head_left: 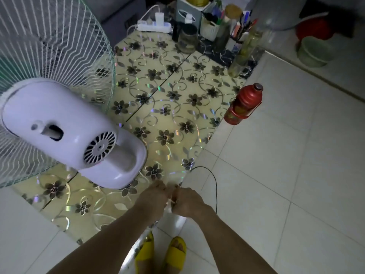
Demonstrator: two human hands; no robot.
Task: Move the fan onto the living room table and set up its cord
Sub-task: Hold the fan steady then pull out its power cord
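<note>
Head view, looking down: the fan (pixel 65 123) stands at the left of the frame on the table (pixel 177 107), its white base just inside the near edge, its wire cage filling the upper left; the move itself appears done, the cord remaining. The cord (pixel 214 184) is a thin dark line that leaves the table edge at lower centre, arcs right over the floor tiles and drops behind the right wrist; it looks light, limp and easily kinked, best taken along its length or at the plug, which is not visible. The fan looks top-heavy, its cage thin and springy — a grip on the neck or base would serve better. The left hand (pixel 151 196) and right hand (pixel 187 201) meet at the table's near corner, fingers curled narrowly together, apparently pinching something small and pale between them; whether it is a cord tie cannot be told. A power strip (pixel 154 26) lies at the far edge, top centre.
</note>
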